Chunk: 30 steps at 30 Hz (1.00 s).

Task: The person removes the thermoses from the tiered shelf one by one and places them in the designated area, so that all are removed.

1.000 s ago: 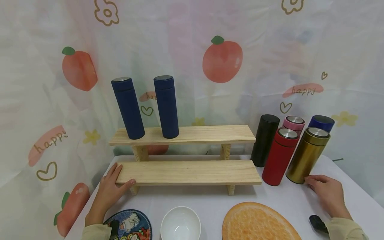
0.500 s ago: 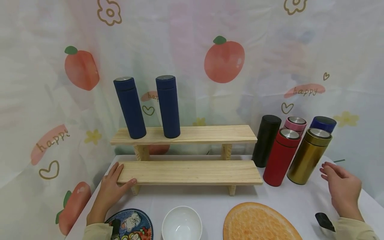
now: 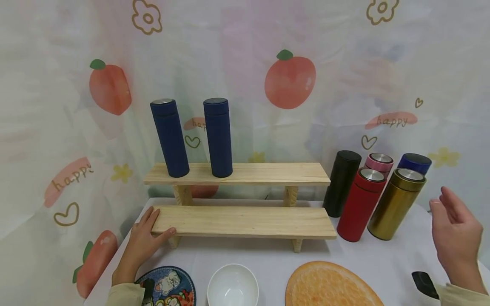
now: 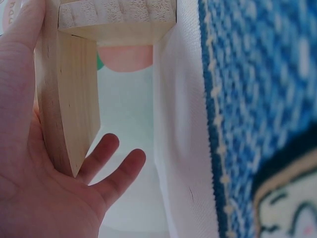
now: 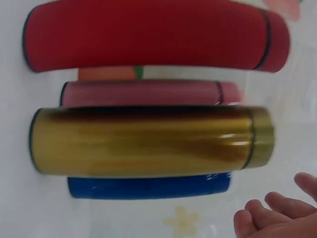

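Left hand (image 3: 142,243) flat on lower shelf (image 3: 245,221) end, steadying it; right hand (image 3: 457,238) lifted, fingers spread, right of gold flask (image 3: 396,204).

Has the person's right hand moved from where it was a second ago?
Yes. The right hand has lifted off the white table and drawn rightward, away from the base of the gold metal flask; it hangs open beside it, touching nothing.
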Motion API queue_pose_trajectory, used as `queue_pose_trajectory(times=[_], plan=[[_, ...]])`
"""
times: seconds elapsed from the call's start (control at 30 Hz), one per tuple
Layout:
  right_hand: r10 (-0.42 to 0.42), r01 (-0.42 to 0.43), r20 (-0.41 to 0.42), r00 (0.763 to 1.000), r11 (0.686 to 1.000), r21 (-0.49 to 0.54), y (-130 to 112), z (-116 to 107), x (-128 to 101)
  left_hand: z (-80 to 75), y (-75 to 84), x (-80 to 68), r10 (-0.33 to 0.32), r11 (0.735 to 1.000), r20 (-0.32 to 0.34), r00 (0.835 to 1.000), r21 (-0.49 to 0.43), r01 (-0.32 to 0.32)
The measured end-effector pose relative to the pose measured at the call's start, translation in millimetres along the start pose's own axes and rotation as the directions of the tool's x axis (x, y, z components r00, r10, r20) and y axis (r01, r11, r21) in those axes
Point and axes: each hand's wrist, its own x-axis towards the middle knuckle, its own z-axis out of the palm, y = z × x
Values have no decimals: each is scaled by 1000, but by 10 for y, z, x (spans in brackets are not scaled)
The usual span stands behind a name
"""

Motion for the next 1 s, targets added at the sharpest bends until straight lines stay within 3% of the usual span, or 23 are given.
queue_pose_trajectory(times=[0.2,0.43,0.6,0.8,0.93,1.0], plan=[[-174,175,108,979,985,-3,-214,-43,-176,15,7,12,1,1000,-1,1000,-11,-1],[-298,265,226,927,950,165,-457,-15,-390,40,10,13,5,1000,-23,1000,-5,-5],[-358,287,336,871,926,244,-597,112,-490,36,-4,9,-2,1000,-27,1000,1,2],[-377,240,444,813,911,334,-776,318,-576,36,-5,7,-23,1000,-19,1000,-4,23],[-392,213,500,773,902,376,-888,477,-655,35,-6,7,-30,1000,-16,999,-5,30],[-406,240,522,750,902,358,-938,551,-690,33,-6,11,-32,999,-13,999,-4,32]])
